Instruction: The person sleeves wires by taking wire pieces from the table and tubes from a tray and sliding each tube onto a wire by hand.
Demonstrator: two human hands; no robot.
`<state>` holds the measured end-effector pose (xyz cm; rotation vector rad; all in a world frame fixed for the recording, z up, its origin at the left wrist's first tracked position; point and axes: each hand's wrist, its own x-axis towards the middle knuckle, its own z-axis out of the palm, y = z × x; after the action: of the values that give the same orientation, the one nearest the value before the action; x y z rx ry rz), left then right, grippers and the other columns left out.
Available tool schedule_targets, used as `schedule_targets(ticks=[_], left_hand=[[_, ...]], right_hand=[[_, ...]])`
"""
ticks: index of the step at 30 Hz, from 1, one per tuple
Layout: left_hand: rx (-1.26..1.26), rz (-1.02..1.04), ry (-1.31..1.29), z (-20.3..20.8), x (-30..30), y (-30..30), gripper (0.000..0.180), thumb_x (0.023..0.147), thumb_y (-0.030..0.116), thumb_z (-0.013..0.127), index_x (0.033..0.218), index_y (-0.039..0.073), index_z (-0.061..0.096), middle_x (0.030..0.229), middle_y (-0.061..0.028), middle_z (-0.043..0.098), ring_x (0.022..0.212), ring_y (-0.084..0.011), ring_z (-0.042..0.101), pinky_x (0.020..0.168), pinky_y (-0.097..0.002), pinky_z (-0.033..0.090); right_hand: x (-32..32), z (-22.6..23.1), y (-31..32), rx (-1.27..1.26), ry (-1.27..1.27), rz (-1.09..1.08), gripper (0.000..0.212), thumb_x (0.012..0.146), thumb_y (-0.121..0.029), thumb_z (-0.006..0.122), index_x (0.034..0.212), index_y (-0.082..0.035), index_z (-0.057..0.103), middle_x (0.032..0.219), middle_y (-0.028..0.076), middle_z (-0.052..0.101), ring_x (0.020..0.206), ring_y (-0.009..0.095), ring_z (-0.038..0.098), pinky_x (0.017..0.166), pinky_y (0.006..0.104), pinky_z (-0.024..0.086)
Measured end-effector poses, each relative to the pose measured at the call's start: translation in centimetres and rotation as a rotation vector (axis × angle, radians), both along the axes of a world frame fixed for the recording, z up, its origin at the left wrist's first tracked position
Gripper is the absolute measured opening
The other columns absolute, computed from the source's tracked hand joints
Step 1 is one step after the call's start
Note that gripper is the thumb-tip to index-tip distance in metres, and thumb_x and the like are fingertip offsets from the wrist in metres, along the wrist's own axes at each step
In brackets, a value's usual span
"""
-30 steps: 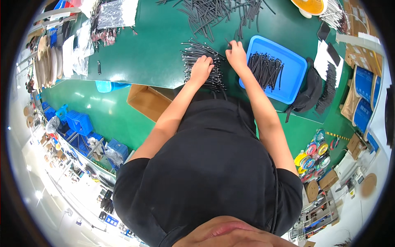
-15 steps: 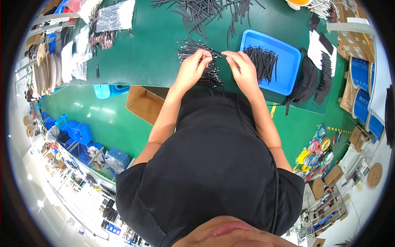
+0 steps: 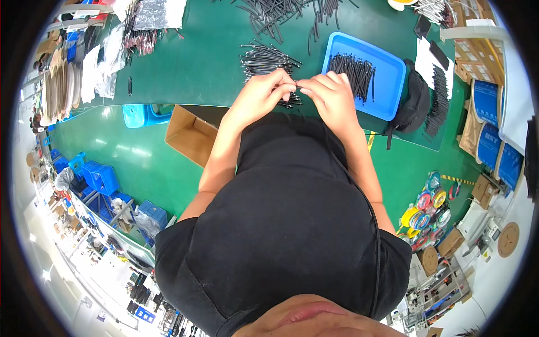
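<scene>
My left hand (image 3: 263, 96) and my right hand (image 3: 332, 96) meet fingertip to fingertip just above the near edge of the green table (image 3: 208, 73). Both are closed in a pinch. A tiny dark piece shows where the fingertips come together, too small to name. Beneath and behind my left hand lies a pile of short black cables (image 3: 264, 59) with shiny tips, partly hidden by the fingers. Right of my right hand, a blue tray (image 3: 391, 84) contains a bundle of similar black cables (image 3: 355, 76).
Loose black tubes (image 3: 275, 17) are heaped at the far side. A black bag (image 3: 414, 104), two phones (image 3: 439, 55) and a row of black pieces (image 3: 437, 104) lie right of the tray. Plastic bags (image 3: 151, 14) sit far left. An open cardboard box (image 3: 191, 135) stands below the table edge.
My hands have come together; before, a small gap separated their fingertips. The right hand has shifted left, away from the tray. The whole view has shifted slightly.
</scene>
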<state>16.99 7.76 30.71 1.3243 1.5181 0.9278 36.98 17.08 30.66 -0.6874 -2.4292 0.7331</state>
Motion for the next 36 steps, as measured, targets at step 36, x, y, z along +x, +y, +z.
schedule_targets(ticks=[36], left_hand=[[-0.069,0.303,-0.965,2.2,3.9,0.6,0.071,0.110,0.058,0.016,0.106,0.003,0.061,0.106,-0.0221,0.073,0.106,-0.0294,0.070,0.098,-0.0413,0.052]], right_hand=[[-0.8,2.1,-4.4,0.032,0.131,-0.056,0.014,0.084,-0.017,0.076,0.098,-0.013,0.076,0.093,0.001,0.074,0.080,0.022,0.068,0.064,0.0368,0.044]])
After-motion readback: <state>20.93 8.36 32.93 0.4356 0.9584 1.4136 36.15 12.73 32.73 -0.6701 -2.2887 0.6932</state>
